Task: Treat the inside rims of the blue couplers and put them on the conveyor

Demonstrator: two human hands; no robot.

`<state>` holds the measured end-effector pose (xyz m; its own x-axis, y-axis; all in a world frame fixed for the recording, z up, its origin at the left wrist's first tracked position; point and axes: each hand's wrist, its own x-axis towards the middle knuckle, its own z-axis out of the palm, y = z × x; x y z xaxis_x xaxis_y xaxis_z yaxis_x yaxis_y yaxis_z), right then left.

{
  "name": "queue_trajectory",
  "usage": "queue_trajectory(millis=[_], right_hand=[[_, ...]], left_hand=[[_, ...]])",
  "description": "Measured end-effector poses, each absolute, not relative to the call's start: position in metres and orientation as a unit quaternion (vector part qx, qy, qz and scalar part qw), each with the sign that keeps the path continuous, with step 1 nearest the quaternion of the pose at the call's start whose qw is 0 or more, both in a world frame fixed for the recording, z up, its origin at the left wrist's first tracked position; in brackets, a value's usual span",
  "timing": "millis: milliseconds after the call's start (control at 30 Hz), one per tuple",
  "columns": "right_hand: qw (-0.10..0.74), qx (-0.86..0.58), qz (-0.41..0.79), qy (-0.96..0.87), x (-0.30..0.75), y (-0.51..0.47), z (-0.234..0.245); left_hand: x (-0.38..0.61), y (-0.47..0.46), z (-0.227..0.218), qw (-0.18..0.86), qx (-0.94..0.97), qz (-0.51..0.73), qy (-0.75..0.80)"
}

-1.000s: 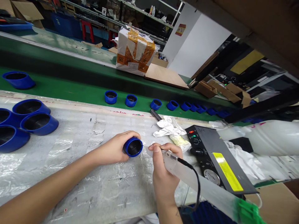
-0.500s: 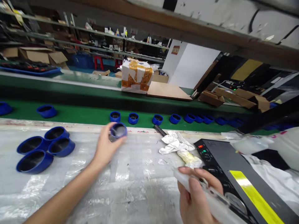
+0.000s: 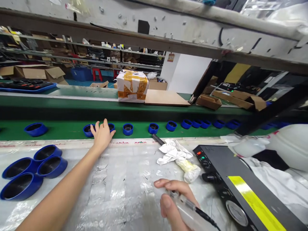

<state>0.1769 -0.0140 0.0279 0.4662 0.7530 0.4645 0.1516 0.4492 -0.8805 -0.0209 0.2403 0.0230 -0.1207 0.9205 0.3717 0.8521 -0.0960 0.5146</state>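
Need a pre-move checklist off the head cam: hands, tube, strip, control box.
1. Left hand free: ok, fingers spread, nothing visibly held.
2. Left hand clear of green strip: not ok, reaching over it.
3. Left fingers off blue cups: cannot tell, hand overlaps cups in view.
4. Translucent tube gripped: ok, in right hand.
5. Control box lights: ok, red and green lit.
6. Gauge reading: cannot tell.

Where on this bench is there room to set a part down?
Bench surface between left forearm and right hand, short of the green belt, looks bare. Crowded: left of the forearm, four blue rings; beyond the right hand, white cloth and a black box.
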Motion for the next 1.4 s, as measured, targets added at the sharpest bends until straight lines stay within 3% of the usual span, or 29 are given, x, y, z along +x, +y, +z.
queue_trajectory(millis=[200, 400, 633, 1400], right_hand=[[0.696, -0.482, 0.233, -0.479, 0.187, -0.011, 0.033], [0.612, -0.444, 0.250, -0.604, 0.199, -0.007, 0.036], [0.624, -0.473, 0.282, -0.554, 0.193, -0.009, 0.023], [0.603, -0.473, 0.286, -0.575, 0.190, -0.025, 0.013]], left_hand=[[0.002, 0.167, 0.023, 0.165, 0.767, 0.323, 0.530], [0.014, 0.086, -0.006, 0.418, 0.788, 0.283, 0.352], [0.015, 0.087, -0.014, 0.433, 0.768, 0.339, 0.329], [0.014, 0.084, -0.009, 0.448, 0.768, 0.340, 0.307]])
